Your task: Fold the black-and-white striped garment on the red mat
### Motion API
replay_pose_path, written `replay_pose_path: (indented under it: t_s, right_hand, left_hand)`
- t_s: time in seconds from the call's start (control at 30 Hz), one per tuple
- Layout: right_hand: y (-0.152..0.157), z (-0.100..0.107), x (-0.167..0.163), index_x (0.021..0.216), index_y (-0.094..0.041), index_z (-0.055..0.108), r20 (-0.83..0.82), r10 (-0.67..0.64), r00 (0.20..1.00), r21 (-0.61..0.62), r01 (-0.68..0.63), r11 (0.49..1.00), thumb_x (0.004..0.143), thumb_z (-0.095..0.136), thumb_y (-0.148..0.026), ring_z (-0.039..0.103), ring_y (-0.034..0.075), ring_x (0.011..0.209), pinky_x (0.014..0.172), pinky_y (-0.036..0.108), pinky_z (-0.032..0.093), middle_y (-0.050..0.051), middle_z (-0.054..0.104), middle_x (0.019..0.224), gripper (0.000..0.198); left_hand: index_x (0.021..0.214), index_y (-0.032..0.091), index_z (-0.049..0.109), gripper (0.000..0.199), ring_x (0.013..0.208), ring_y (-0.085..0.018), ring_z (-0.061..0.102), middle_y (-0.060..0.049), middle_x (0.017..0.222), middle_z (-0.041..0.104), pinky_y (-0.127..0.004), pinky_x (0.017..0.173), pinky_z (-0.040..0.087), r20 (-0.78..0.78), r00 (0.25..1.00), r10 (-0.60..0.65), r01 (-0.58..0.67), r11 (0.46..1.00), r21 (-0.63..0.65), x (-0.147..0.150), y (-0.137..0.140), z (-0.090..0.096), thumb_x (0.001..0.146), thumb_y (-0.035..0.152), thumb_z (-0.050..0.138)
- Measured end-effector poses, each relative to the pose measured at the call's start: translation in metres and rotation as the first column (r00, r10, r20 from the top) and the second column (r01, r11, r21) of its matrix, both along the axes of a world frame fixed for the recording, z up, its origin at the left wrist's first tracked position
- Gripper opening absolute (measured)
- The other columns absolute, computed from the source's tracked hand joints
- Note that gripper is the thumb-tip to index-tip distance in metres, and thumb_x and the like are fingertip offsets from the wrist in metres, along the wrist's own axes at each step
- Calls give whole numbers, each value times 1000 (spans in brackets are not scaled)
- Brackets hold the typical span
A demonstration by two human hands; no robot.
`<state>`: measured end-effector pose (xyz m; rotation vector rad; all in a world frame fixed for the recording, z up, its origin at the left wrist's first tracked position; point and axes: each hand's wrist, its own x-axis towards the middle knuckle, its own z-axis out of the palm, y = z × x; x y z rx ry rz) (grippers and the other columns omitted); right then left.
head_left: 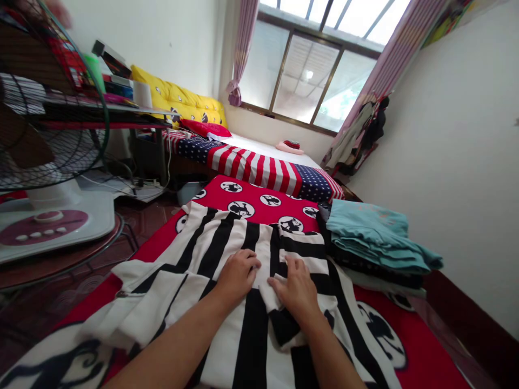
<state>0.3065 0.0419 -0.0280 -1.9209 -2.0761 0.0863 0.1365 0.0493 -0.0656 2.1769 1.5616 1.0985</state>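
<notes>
A black-and-white striped long-sleeved garment (256, 319) lies spread out in front of me, with its right side folded inward over the body. My left hand (239, 273) rests on the middle of it, fingers loosely bent on the cloth and thumb hidden. Against the folded-over part at the right lies my right hand (298, 289), its thumb apart from the fingers and its palm facing down. The garment's left sleeve and hem sit bunched at the left. Under everything is a red cover (259, 190) with white round prints.
A stack of folded clothes with a teal garment (373, 232) on top stands at the right. On a round stool at the left is a fan (52, 216). Behind lies a bed with a striped, starred cover (255, 167). Clothes (357, 135) hang by the window.
</notes>
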Motion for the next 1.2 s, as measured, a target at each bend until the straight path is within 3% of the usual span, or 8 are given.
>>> replay_pose_path:
  t_s: [0.17, 0.4, 0.57, 0.73, 0.83, 1.0, 1.1, 1.2]
  right_hand:
    - [11, -11, 5, 103, -17, 62, 35, -113, 993, 3, 113, 994, 79, 52, -28, 59, 28, 102, 80, 35, 45, 12, 61, 105, 28]
    - [17, -20, 24, 82, -21, 62, -283, -109, 953, 51, 128, 990, 75, 48, -27, 62, 25, 82, 73, 34, 43, 5, 66, 87, 17]
    - [18, -22, 36, 75, -20, 61, -709, -50, 704, 136, 205, 969, 69, 51, -32, 61, 24, 76, 73, 33, 44, 4, 65, 75, 17]
    - [10, -16, 39, 71, -20, 52, -867, 194, 460, 349, 280, 894, 70, 47, -25, 57, 25, 105, 87, 33, 42, 9, 64, 112, 7]
    - [4, -14, 40, 77, -21, 51, -916, 221, 335, 342, 360, 868, 71, 43, -22, 59, 22, 95, 81, 31, 43, 5, 66, 99, 10]
    - [-1, -13, 47, 74, -22, 49, -878, 118, 463, 365, 489, 792, 71, 41, -22, 49, 16, 68, 66, 26, 38, -2, 48, 69, 9]
    - [-1, -13, 49, 73, -22, 48, -819, 147, 555, 432, 428, 794, 74, 39, -22, 48, 17, 66, 65, 26, 38, -2, 47, 68, 9]
    - [0, -10, 50, 74, -22, 52, -714, 173, 678, 462, 272, 844, 79, 39, -27, 53, 18, 68, 67, 27, 39, -1, 53, 69, 15]
  left_hand:
    - [88, 23, 72, 21, 102, -22, 59, -4, 104, 65, -37, 91, 47, -8, 1000, 9, -9, 1000, -4, 2, -1, 1, 82, 13, 54]
    - [93, 21, 74, 22, 100, -19, 63, -4, 104, 69, -30, 91, 49, -123, 991, -55, 37, 990, -139, -6, 13, 19, 78, 16, 58]
    - [114, 17, 67, 38, 101, -20, 64, -7, 108, 70, -31, 91, 49, -246, 969, 6, -37, 992, -122, -38, 69, 44, 80, 12, 50]
    - [131, 20, 52, 52, 124, -27, 49, -11, 134, 55, -44, 105, 35, -409, 911, 63, -109, 990, -91, -70, 117, 52, 80, 18, 55]
    - [133, 25, 49, 62, 128, -33, 44, -11, 137, 54, -59, 107, 25, -506, 862, 17, -94, 988, -125, -85, 130, 51, 73, 26, 65]
    - [120, 22, 58, 49, 115, -30, 54, -9, 119, 65, -52, 110, 21, -619, 784, -59, -22, 992, -123, -102, 132, 63, 73, 26, 66]
    - [109, 22, 62, 33, 108, -25, 57, -7, 109, 67, -39, 104, 32, -663, 743, -91, 43, 995, -88, -107, 118, 74, 76, 19, 59]
    - [104, 23, 61, 28, 101, -24, 59, -6, 103, 65, -32, 90, 41, -698, 707, -110, 88, 994, -67, -110, 93, 79, 78, 16, 53]
